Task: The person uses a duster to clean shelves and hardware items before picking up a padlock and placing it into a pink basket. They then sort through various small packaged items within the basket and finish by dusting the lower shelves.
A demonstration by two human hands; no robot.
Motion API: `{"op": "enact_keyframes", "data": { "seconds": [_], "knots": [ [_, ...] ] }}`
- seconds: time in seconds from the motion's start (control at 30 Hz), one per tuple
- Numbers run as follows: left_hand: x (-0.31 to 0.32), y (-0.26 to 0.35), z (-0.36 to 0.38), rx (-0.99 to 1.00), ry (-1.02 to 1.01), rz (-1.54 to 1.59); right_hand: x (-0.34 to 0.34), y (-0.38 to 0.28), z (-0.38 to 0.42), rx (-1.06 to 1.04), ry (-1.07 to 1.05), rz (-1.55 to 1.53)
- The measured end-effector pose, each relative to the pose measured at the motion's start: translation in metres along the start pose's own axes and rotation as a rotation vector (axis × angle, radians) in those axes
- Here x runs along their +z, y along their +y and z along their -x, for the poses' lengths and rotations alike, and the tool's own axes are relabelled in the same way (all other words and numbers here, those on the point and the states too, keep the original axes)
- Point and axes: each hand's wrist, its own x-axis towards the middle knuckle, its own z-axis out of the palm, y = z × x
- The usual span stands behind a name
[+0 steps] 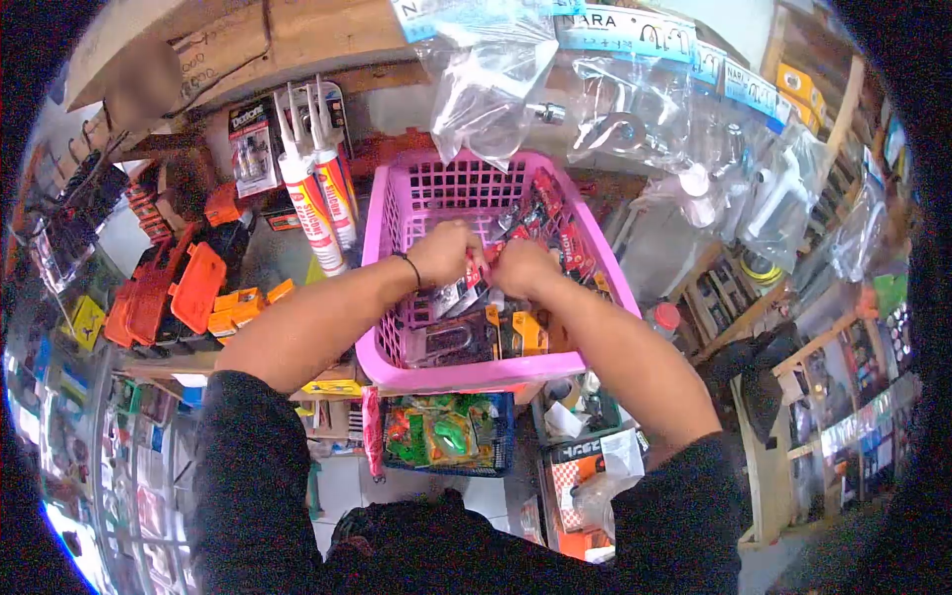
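A pink plastic basket [372, 233] stands in front of me, and both of my hands are inside it. My left hand [443, 256], with a dark band at the wrist, has its fingers closed on a small red-and-clear packet [476, 273]. Close beside it, my right hand [526, 270] is curled at the same packet, its fingertips partly hidden. More red and black packets [547, 213] lie along the basket's right side. Nearer me are a clear pack with a dark loop-shaped item [446, 342] and a yellow-and-black box [528, 332].
Two silicone tubes [309, 208] stand left of the basket, near an orange toolbox [193, 288] and orange boxes [236, 309]. Clear plastic bags [486, 79] hang above the basket. Below it sits a dark blue basket [506, 431] of colourful packets. Shelves [739, 317] line the right.
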Motion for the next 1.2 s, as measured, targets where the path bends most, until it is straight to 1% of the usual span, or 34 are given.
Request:
{"op": "enact_keyframes", "data": {
  "seconds": [0.03,0.07,0.1,0.13,0.17,0.2,0.27,0.3,0.33,0.37,0.4,0.47,0.5,0.53,0.6,0.63,0.67,0.73,0.77,0.8,0.87,0.9,0.93,0.97,1.0,1.07,1.1,1.13,1.2],
  "knots": [
    [0.001,-0.002,0.0,0.001,0.002,0.02,0.007,0.008,-0.011,-0.023,0.041,-0.053],
    [0.0,-0.001,0.001,0.003,0.004,0.024,-0.007,0.014,-0.006,-0.02,0.04,-0.05],
    [-0.003,0.003,0.003,-0.022,0.032,0.02,-0.032,0.02,0.008,-0.075,0.072,-0.29],
    [-0.005,0.007,0.004,-0.048,0.06,0.019,-0.047,0.025,0.019,-0.048,0.098,-0.557],
    [-0.008,0.008,0.002,-0.111,-0.007,0.094,-0.062,0.029,0.03,-0.029,0.133,-0.824],
    [-0.007,0.007,0.0,-0.112,-0.006,0.096,-0.067,0.034,0.035,0.076,0.165,-1.117],
    [-0.005,0.007,-0.003,-0.055,0.03,0.025,-0.07,0.056,0.036,0.048,0.25,-1.166],
    [0.0,0.003,-0.006,-0.054,0.032,0.022,-0.066,0.064,0.034,0.056,0.408,-1.107],
    [0.005,-0.001,-0.009,0.0,0.052,0.033,-0.065,0.073,0.033,0.048,0.491,-1.093],
    [0.009,-0.002,-0.012,0.054,0.07,0.043,-0.065,0.081,0.032,0.072,0.529,-1.072],
    [0.005,0.009,-0.016,0.054,0.068,0.04,-0.067,0.083,0.034,0.098,0.567,-1.05],
    [-0.001,0.029,-0.023,-0.535,-0.207,0.378,-0.076,0.082,0.046,0.12,0.548,-1.003],
    [0.006,0.019,-0.031,-0.562,-0.289,0.518,-0.08,0.081,0.051,0.143,0.53,-0.951],
    [0.009,0.018,-0.035,-0.561,-0.291,0.515,-0.078,0.082,0.05,0.144,0.532,-0.954],
    [0.003,0.032,-0.04,-0.698,-0.357,0.303,-0.073,0.084,0.047,0.15,0.554,-0.889],
    [0.0,0.037,-0.039,-0.636,-0.365,0.17,-0.072,0.085,0.046,0.153,0.554,-0.889],
    [0.007,0.033,-0.04,-0.634,-0.366,0.171,-0.072,0.086,0.046,0.169,0.548,-0.844],
    [0.024,0.021,-0.041,-0.792,-0.315,0.325,-0.071,0.088,0.045,0.183,0.541,-0.798],
    [0.011,0.032,-0.039,-0.766,-0.304,0.623,-0.07,0.089,0.044,0.168,0.571,-0.836],
    [0.015,0.026,-0.04,-0.769,-0.305,0.619,-0.068,0.089,0.043,0.151,0.602,-0.876],
    [0.029,0.005,-0.045,-0.855,-0.475,0.877,-0.068,0.089,0.042,0.173,0.623,-0.88],
    [0.034,-0.001,-0.044,-0.855,-0.476,0.875,-0.068,0.089,0.042,0.198,0.646,-0.88],
    [0.038,-0.007,-0.041,-0.786,-0.48,0.888,-0.069,0.089,0.044,0.2,0.648,-0.88],
    [0.034,-0.002,-0.039,-0.715,-0.482,0.901,-0.07,0.087,0.046,0.208,0.645,-0.869],
    [0.031,0.004,-0.037,-0.713,-0.483,0.898,-0.071,0.087,0.047,0.215,0.642,-0.858],
    [0.016,0.023,-0.028,-0.514,-0.331,0.739,-0.07,0.089,0.045,0.21,0.63,-0.849],
    [0.004,0.034,-0.026,-0.478,-0.377,0.638,-0.068,0.09,0.044,0.205,0.617,-0.837],
    [0.007,0.034,-0.025,-0.48,-0.378,0.636,-0.067,0.09,0.042,0.205,0.617,-0.84],
    [0.016,0.039,-0.025,-0.319,-0.28,0.29,-0.065,0.09,0.04,0.188,0.661,-0.859]
  ]
}}
